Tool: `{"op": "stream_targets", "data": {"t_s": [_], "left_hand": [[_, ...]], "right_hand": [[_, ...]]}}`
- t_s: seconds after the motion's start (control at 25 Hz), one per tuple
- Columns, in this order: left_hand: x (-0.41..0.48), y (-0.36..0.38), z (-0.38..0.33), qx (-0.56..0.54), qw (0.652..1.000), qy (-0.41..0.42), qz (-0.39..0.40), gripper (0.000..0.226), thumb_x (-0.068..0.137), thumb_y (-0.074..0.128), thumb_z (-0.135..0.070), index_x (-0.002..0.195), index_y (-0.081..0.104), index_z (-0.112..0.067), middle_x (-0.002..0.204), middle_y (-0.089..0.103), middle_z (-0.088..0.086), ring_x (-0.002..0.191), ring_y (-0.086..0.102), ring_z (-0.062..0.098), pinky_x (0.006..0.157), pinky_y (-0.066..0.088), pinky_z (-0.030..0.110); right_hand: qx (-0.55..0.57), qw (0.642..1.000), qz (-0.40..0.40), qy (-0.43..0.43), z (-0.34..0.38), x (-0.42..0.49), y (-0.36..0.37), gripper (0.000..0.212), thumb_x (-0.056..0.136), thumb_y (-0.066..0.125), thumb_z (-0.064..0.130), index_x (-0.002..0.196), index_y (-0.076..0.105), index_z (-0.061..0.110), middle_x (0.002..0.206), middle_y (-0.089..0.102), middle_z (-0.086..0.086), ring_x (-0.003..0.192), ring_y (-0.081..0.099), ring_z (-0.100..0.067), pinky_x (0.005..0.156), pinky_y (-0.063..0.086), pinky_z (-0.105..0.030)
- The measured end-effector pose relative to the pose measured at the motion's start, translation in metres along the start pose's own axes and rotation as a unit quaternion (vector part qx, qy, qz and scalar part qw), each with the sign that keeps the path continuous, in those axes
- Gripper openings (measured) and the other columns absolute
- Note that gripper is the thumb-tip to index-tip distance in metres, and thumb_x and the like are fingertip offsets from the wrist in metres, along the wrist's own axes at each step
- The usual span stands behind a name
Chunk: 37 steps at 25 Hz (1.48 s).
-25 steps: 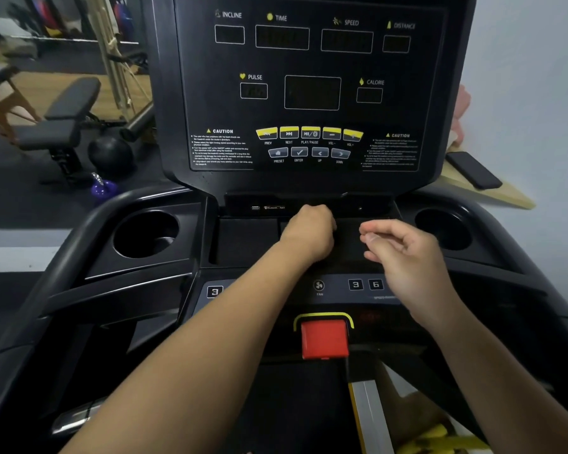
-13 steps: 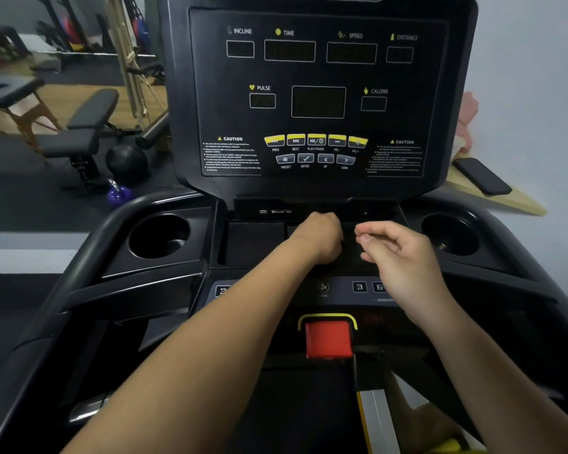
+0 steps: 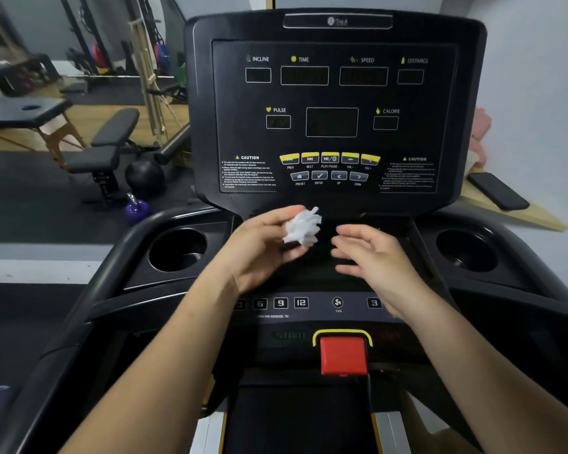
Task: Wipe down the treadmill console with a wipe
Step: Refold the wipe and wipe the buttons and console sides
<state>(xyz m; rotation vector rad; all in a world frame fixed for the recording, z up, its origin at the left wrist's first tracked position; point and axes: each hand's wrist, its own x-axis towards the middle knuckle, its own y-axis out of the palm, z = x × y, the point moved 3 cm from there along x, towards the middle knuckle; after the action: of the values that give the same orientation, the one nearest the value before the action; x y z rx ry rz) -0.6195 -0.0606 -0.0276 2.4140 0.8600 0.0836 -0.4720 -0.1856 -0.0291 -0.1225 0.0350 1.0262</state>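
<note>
Left hand (image 3: 259, 247) pinches a crumpled wipe (image 3: 302, 228) above the treadmill console (image 3: 335, 126) — right hand (image 3: 374, 257) open, empty; wiping seemingly not begun.

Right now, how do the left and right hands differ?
The left hand pinches a crumpled white wipe at its fingertips; the right hand is open and holds nothing. The left palm is turned up, the right faces sideways toward the wipe. Both hover above the console tray.
</note>
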Motion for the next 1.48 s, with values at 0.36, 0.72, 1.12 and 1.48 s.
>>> {"op": "stream_targets", "data": {"t_s": [0.36, 0.72, 1.12, 1.48], "left_hand": [[-0.031, -0.018, -0.020, 0.075, 0.996, 0.044, -0.007, 0.039, 0.097, 0.045, -0.036, 0.117, 0.070, -0.014, 0.111, 0.070, 0.008, 0.101, 0.063, 0.023, 0.079, 0.052, 0.030], [-0.039, -0.038, -0.050, 0.100, 0.978, 0.150, -0.100, 0.025, 0.095, 0.058, -0.019, 0.111, 0.071, -0.005, 0.093, 0.072, 0.016, 0.077, 0.069, 0.027, 0.059, 0.052, 0.031], [-0.045, -0.049, -0.046, 0.170, 0.974, 0.103, -0.106, 0.027, 0.075, 0.079, -0.030, 0.092, 0.071, -0.011, 0.090, 0.072, 0.015, 0.077, 0.069, 0.026, 0.069, 0.057, 0.039], [-0.041, -0.043, -0.048, 0.235, 0.959, 0.130, -0.092, 0.018, 0.079, 0.071, -0.042, 0.088, 0.076, -0.027, 0.079, 0.073, -0.005, 0.074, 0.069, 0.009, 0.065, 0.054, 0.024]], "right_hand": [[0.012, 0.994, 0.074, -0.077, 0.046, 0.006, 0.058, 0.022, 0.085, 0.071, 0.007, 0.106, 0.069, 0.014, 0.086, 0.072, -0.007, 0.069, 0.063, -0.013, 0.059, 0.049, -0.026], [-0.020, 0.994, 0.065, -0.085, 0.056, 0.013, 0.083, 0.025, 0.083, 0.070, 0.003, 0.102, 0.071, 0.018, 0.090, 0.073, -0.006, 0.074, 0.065, -0.013, 0.056, 0.047, -0.022], [-0.009, 0.994, 0.053, -0.092, 0.054, 0.010, 0.099, 0.042, 0.085, 0.061, -0.006, 0.113, 0.064, 0.024, 0.099, 0.074, -0.004, 0.092, 0.072, -0.019, 0.074, 0.058, -0.031], [0.006, 0.986, 0.098, -0.134, 0.063, 0.030, 0.076, 0.040, 0.086, 0.066, 0.000, 0.118, 0.061, 0.024, 0.099, 0.076, -0.001, 0.094, 0.072, -0.018, 0.078, 0.057, -0.032]]}}
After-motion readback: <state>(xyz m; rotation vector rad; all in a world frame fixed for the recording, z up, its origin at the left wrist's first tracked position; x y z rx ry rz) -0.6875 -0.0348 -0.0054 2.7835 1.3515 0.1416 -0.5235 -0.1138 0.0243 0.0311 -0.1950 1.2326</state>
